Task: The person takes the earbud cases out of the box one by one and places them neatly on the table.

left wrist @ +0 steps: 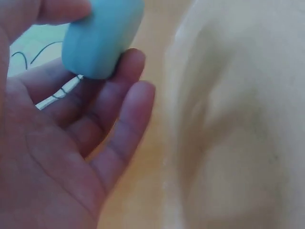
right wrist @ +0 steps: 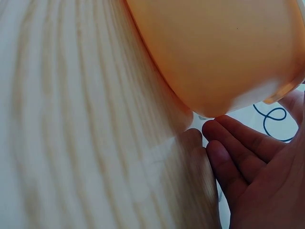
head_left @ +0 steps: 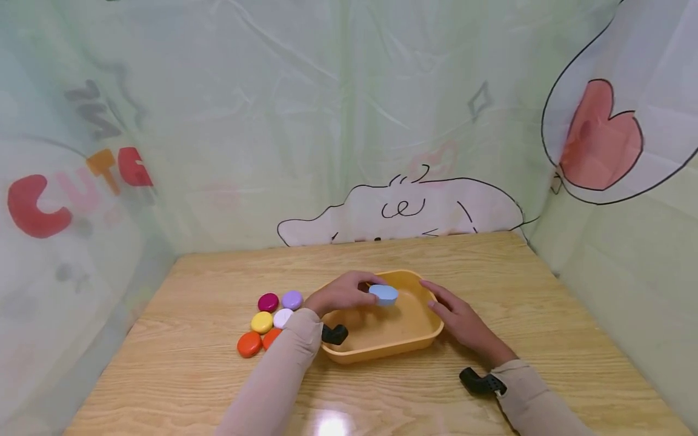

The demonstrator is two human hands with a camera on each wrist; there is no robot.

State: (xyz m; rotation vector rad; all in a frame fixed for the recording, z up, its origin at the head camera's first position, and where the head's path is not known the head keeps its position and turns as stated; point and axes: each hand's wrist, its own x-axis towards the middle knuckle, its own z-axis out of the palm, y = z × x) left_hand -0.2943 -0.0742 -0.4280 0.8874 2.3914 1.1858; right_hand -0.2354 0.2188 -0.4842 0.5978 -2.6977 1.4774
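Over the yellow plastic basin (head_left: pixel 382 351), my left hand (head_left: pixel 340 292) pinches a smooth, light blue rounded disc (head_left: pixel 384 295) between thumb and fingers. Close up in the left wrist view, the disc (left wrist: pixel 102 38) shows a thick, curved side, and the lower fingers (left wrist: pixel 136 107) spread away from it. At the basin's right side, my right hand (head_left: pixel 460 318) rests along the rim with its fingers nearly straight. From the right wrist, its fingertips (right wrist: pixel 219 152) show close against the basin's outer wall (right wrist: pixel 224 57).
Left of the basin several glossy round discs lie on the wooden table (head_left: pixel 180 363): dark pink (head_left: pixel 268 302), purple (head_left: pixel 292 300), yellow (head_left: pixel 262 322), pale lilac (head_left: pixel 283 318) and orange-red (head_left: pixel 249 344). The left forearm partly covers some. Printed curtains (head_left: pixel 245 121) enclose the table.
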